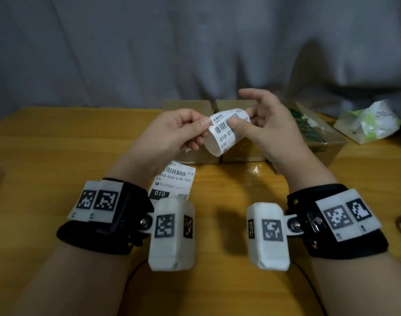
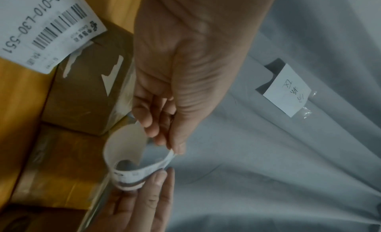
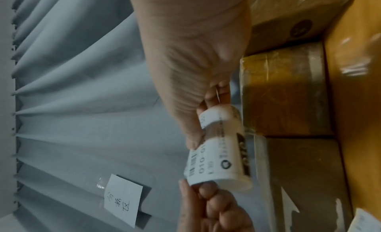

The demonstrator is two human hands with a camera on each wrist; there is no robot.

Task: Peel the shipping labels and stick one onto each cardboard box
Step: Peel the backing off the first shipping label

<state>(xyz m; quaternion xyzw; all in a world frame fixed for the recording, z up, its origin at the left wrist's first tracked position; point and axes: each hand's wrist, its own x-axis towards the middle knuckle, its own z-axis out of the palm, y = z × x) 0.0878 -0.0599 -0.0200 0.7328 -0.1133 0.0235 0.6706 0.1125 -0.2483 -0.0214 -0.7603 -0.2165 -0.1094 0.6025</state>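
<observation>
Both hands hold one curled white shipping label (image 1: 224, 135) with a barcode in the air above the table. My left hand (image 1: 204, 126) pinches its left corner between thumb and fingers. My right hand (image 1: 242, 118) pinches the right part, thumb on the printed face. In the left wrist view the label (image 2: 128, 147) curls into a loop. A second label (image 1: 172, 181) lies flat on the table by my left wrist. Two shut cardboard boxes (image 1: 185, 106) (image 1: 236, 103) stand side by side behind the hands. The left box (image 2: 86, 95) carries torn white scraps.
An open cardboard box (image 1: 331, 147) with green things inside stands at the right, and a clear plastic bag (image 1: 372, 124) lies beyond it. A grey curtain (image 1: 126, 53) hangs behind the wooden table (image 1: 58, 144). A paper note (image 2: 286, 90) is taped to the curtain.
</observation>
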